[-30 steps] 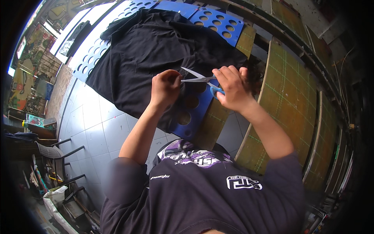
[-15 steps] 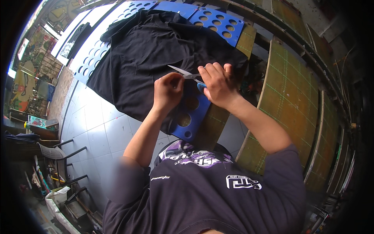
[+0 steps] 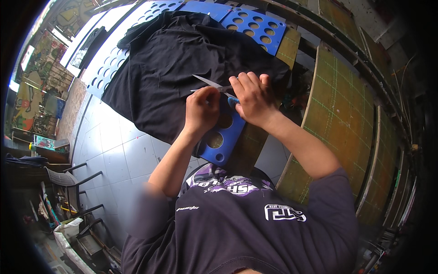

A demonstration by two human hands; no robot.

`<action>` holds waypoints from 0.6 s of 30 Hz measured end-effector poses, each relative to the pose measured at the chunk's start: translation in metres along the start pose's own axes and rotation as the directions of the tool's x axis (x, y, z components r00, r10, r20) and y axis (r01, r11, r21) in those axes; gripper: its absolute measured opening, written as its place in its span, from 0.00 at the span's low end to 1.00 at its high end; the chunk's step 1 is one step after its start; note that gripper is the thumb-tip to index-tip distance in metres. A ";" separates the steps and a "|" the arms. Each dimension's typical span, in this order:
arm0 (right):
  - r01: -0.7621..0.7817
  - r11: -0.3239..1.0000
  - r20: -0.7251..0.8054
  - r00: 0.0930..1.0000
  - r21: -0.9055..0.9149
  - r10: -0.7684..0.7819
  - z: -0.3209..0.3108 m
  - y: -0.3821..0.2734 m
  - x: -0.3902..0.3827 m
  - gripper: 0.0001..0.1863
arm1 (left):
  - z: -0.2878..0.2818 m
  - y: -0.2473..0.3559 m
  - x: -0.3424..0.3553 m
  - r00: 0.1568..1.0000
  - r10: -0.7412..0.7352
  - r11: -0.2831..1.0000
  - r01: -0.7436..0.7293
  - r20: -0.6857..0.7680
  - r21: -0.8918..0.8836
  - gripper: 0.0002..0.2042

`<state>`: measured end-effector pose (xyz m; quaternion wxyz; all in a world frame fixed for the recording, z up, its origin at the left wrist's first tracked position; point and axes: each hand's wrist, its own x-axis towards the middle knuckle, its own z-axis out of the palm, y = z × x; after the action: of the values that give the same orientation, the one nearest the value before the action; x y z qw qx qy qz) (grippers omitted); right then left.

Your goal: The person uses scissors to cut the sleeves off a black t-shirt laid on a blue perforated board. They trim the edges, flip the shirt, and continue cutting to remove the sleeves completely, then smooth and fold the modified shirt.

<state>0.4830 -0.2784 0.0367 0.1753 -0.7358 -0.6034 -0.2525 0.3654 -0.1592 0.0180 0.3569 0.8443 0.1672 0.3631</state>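
Note:
My right hand [image 3: 251, 99] is closed round the blue handle of a pair of scissors [image 3: 208, 81]. Their blades stand apart and point left, over a black garment [image 3: 164, 68]. Right by the blades, my left hand [image 3: 200, 108] has its fingers curled and pressed together; what they pinch, if anything, is too small to make out. Part of the lower blade is hidden behind these fingers, with its tip showing beyond them. The garment lies spread and wrinkled over blue panels with round holes [image 3: 232, 134].
Long greenish-brown boards [image 3: 335, 123] marked with green grid lines run along the right. A grey chair [image 3: 64, 177] stands at the left on the tiled floor [image 3: 116, 157]. Another dark cloth [image 3: 89, 45] lies at the far left.
My left hand has shifted slightly right and down, closer to my right hand. The scissors' blades have opened wider, and the lower tip now shows past my left fingers.

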 end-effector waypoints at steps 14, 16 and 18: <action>-0.066 0.997 0.177 0.983 0.050 0.056 0.009 0.000 -0.007 0.23 | 0.003 0.004 -0.006 0.999 -0.017 0.998 0.016 -0.027 -0.059 0.03; -0.065 0.997 0.133 0.989 0.052 0.057 0.009 -0.001 -0.008 0.22 | 0.003 0.004 -0.007 0.999 -0.022 0.997 0.020 -0.029 -0.069 0.03; -0.063 0.997 0.096 0.994 0.045 0.059 0.009 -0.002 -0.007 0.21 | 0.007 0.002 -0.008 0.999 0.011 0.997 -0.014 -0.040 -0.072 0.04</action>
<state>0.4810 -0.2787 0.0256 0.1719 -0.7607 -0.5941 -0.1973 0.3650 -0.1679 0.0125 0.3815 0.8245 0.1556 0.3879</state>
